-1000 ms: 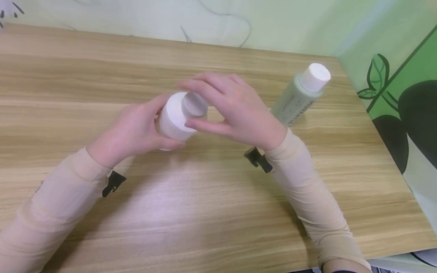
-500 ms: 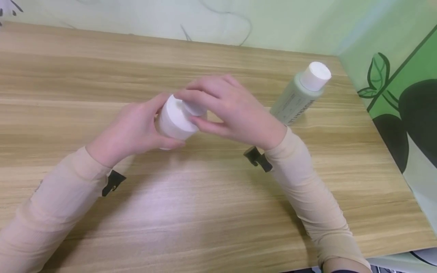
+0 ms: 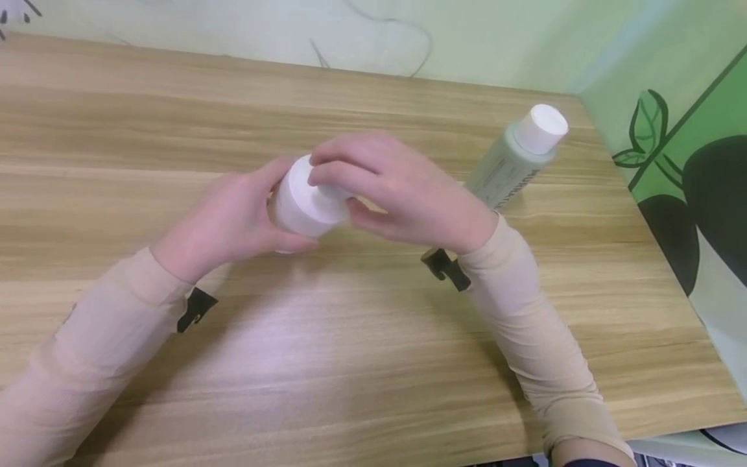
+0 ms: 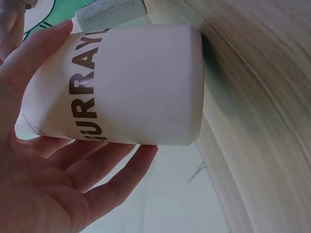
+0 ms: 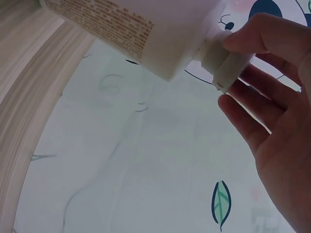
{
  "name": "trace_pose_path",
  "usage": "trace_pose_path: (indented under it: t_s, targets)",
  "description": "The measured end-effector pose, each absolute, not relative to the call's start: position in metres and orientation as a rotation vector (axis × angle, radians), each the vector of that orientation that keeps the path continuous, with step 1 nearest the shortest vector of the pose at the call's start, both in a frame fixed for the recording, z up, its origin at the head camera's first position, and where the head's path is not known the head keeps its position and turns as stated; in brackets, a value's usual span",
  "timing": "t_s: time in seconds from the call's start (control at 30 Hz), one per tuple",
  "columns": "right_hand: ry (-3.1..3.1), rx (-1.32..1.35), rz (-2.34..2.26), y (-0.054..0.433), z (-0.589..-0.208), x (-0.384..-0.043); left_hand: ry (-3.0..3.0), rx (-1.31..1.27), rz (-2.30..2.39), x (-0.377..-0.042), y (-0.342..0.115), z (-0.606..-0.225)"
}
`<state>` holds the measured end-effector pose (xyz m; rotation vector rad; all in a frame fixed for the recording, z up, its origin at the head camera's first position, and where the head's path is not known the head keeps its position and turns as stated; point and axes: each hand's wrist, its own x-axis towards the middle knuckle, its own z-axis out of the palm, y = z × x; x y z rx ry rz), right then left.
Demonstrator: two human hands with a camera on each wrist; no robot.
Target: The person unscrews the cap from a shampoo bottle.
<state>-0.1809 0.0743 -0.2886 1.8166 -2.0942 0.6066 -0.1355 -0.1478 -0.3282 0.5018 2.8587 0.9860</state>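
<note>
A white bottle [image 4: 150, 87] with dark brown lettering is held in my left hand [image 3: 222, 220], thumb on one side and fingers wrapped round the other. It leans with its top toward the right hand in the head view. My right hand [image 3: 408, 194] is at that top. Close up in the right wrist view, its thumb and fingers pinch the bottle's small pale cap [image 5: 233, 70], which sits at the neck. From the head view the fingers hide most of the cap. Behind the right wrist, a pale green bottle [image 3: 508, 162] with a white cap stands upright.
Both hands work over a wood-grain table [image 3: 327, 363]. A pale painted wall [image 3: 245, 32] runs along its back edge, and a green mural wall [image 3: 665, 149] borders the right side. Black clips [image 3: 195, 310] are on both wrists.
My right hand's fingers have shifted round the cap and lie farther over the bottle's top. The left hand keeps its grip, nearly still. The green bottle stays put.
</note>
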Motion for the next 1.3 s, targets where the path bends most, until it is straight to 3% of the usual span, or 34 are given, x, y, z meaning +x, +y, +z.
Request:
trace_pose_path:
  t_s: [0.37, 0.7, 1.3]
  targets:
    - [-2.078, 1.854, 0.629, 0.088, -0.278, -0.183, 2.837, 0.481, 0.992, -0.139, -0.141, -0.323]
    - [-2.153, 1.612, 0.751, 0.104, -0.273, -0.194, 2.787, 0.446, 1.018, -0.143, -0.141, -0.322]
    - [-2.339, 1.608, 0.948, 0.096, -0.311, -0.215, 2.632, 0.359, 1.131, -0.163, -0.173, -0.321]
